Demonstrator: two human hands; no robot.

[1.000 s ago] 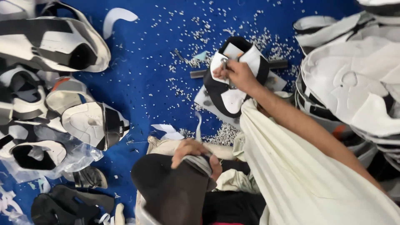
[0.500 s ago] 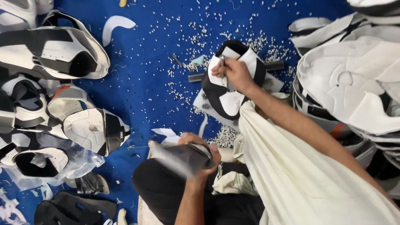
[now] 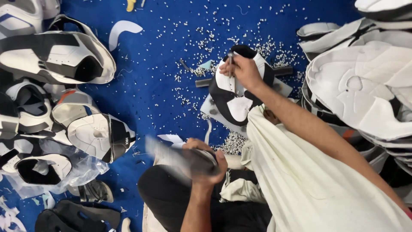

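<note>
His right hand (image 3: 243, 71) pinches one thin metal punch (image 3: 231, 64) upright on one black-and-white shoe upper (image 3: 234, 101); his left hand (image 3: 205, 161) grips one blurred mallet (image 3: 178, 157) (fingers wrapped tight).

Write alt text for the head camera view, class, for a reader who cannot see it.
A seated person's right hand holds a thin metal tool upright on a black-and-white shoe upper, while the left hand grips a blurred hammer-like tool. Small white punched bits dot the blue floor; piles of uppers flank both sides.
</note>
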